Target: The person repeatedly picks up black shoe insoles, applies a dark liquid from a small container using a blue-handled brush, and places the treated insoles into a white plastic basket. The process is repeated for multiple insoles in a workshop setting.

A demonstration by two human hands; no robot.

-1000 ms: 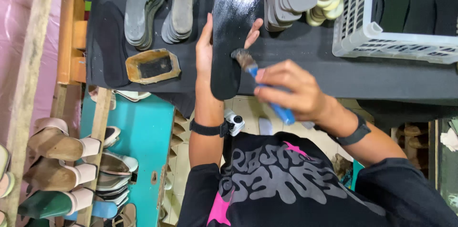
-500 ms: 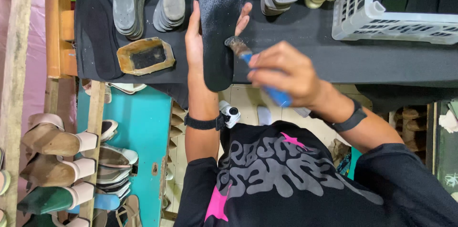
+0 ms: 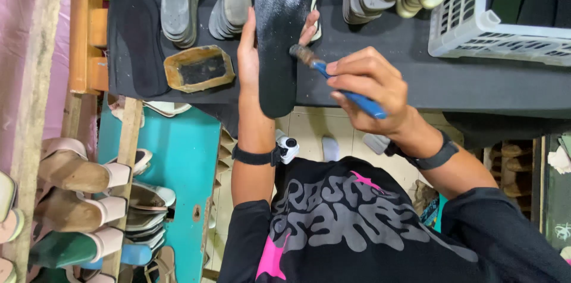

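Compared with half a second ago, my right hand (image 3: pixel 372 87) has drawn the blue-handled brush (image 3: pixel 339 82) slightly off the black sole (image 3: pixel 282 33), so its bristle end now sits at the sole's right edge; my left hand (image 3: pixel 253 51) remains wrapped around the sole. The sole lies on the dark table (image 3: pixel 416 75), its long axis running away from me, one rounded end overhanging the near edge toward my body. My right grip is closed on the brush handle, my left grip on the sole, beside a brown glue tray (image 3: pixel 199 69).
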